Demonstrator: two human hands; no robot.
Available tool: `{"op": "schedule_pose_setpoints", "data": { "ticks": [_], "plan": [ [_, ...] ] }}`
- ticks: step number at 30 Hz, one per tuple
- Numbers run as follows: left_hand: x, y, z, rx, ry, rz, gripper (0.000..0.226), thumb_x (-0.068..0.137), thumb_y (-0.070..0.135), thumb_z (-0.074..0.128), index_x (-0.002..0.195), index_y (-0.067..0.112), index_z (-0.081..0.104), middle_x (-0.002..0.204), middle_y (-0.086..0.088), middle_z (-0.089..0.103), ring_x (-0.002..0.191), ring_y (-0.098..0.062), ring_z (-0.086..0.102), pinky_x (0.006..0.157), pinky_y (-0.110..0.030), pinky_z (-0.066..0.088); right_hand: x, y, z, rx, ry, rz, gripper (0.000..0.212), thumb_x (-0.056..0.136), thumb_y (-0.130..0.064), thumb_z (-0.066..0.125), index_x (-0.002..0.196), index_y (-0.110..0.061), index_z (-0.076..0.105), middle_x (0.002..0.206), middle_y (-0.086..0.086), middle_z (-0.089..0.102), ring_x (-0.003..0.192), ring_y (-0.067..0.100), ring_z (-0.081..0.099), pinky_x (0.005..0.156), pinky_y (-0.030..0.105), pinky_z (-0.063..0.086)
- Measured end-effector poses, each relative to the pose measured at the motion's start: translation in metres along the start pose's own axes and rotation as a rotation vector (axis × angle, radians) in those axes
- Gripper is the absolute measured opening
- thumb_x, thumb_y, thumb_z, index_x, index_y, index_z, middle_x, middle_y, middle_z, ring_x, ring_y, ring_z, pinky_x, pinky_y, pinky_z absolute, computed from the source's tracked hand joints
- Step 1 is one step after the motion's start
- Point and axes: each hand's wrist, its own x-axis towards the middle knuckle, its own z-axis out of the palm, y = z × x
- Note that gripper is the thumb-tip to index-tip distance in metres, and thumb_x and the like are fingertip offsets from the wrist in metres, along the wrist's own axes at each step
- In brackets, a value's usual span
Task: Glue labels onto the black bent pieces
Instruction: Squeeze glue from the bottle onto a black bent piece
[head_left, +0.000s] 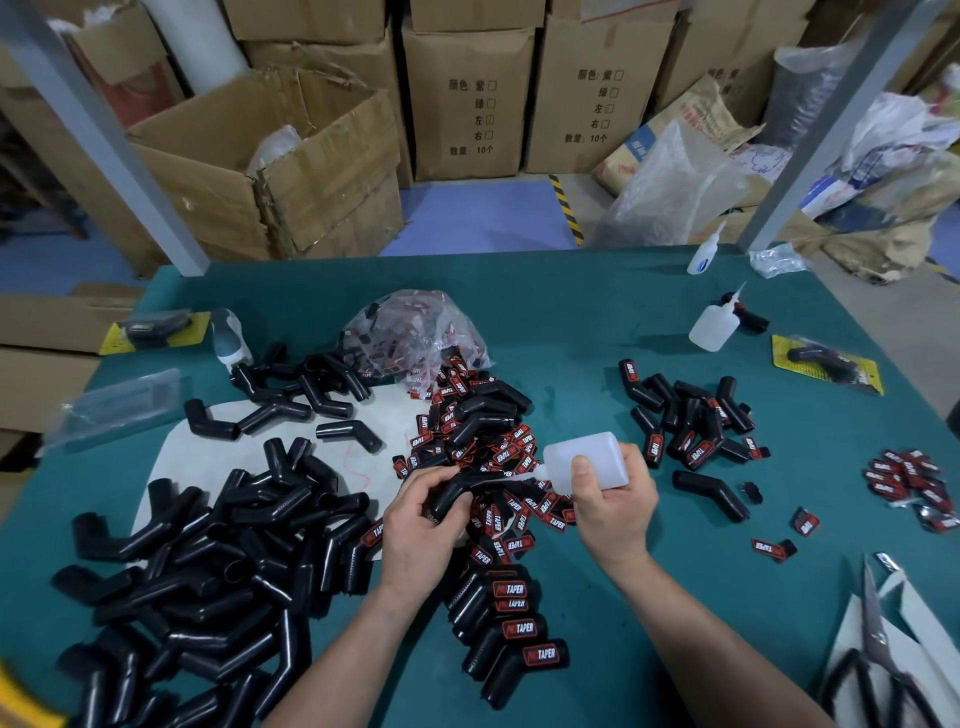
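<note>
**Desk:** What did we have on the green table (571, 291)?

**Field:** At lower left we saw the pile of unlabelled bent pieces (208, 545). At centre a heap of red-and-black labels (498, 447) spilled from a plastic bag (410, 332). At lower centre lay a row of labelled pieces (511, 623). We judged that bare stock sat on one side and finished work on the other so the two never mixed, with the labels in easy reach between them.

**Desk:** And the hands?

**Field:** Both were clamped on something, near each other at centre frame. The left hand (423, 514) gripped one black bent piece (451, 494) just above the labels. The right hand (610, 501) was wrapped round the glue bottle (587, 460), tipped sideways with its nozzle (535, 472) aimed at the piece. We read that as glue going on before a label.

**Desk:** What could we not make out?

**Field:** We could not tell whether the nozzle touched the piece or whether glue flowed. The left hand's fingers hid part of the piece. The scissors (878, 644) at lower right were cut off by the frame edge.
</note>
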Motion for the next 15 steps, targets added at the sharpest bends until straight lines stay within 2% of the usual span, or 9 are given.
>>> {"op": "schedule_pose_setpoints", "data": {
  "ticks": [7, 15],
  "plan": [
    [-0.0004, 0.0011, -0.0001, 0.002, -0.019, 0.005, 0.044, 0.088, 0.004, 0.079, 0.111, 0.041, 0.073, 0.116, 0.017, 0.067, 0.105, -0.025, 0.071, 0.085, -0.059, 0.06, 0.0012, 0.0045, -0.0004, 0.0, 0.028, 0.014, 0.03, 0.076, -0.043, 0.061, 0.083, -0.015, 0.053, 0.067, -0.016, 0.055, 0.062, -0.011, 0.057, 0.053, 0.004, 0.038],
    [-0.0002, 0.0046, 0.0009, 0.014, 0.014, 0.048, 0.053, 0.087, 0.003, 0.08, 0.107, 0.051, 0.073, 0.114, 0.018, 0.068, 0.106, -0.017, 0.07, 0.086, -0.058, 0.06, 0.0005, 0.006, -0.0003, 0.001, 0.021, -0.002, 0.029, 0.078, -0.041, 0.062, 0.084, -0.014, 0.053, 0.067, -0.017, 0.054, 0.063, -0.012, 0.056, 0.055, 0.001, 0.037]
  ]
}}
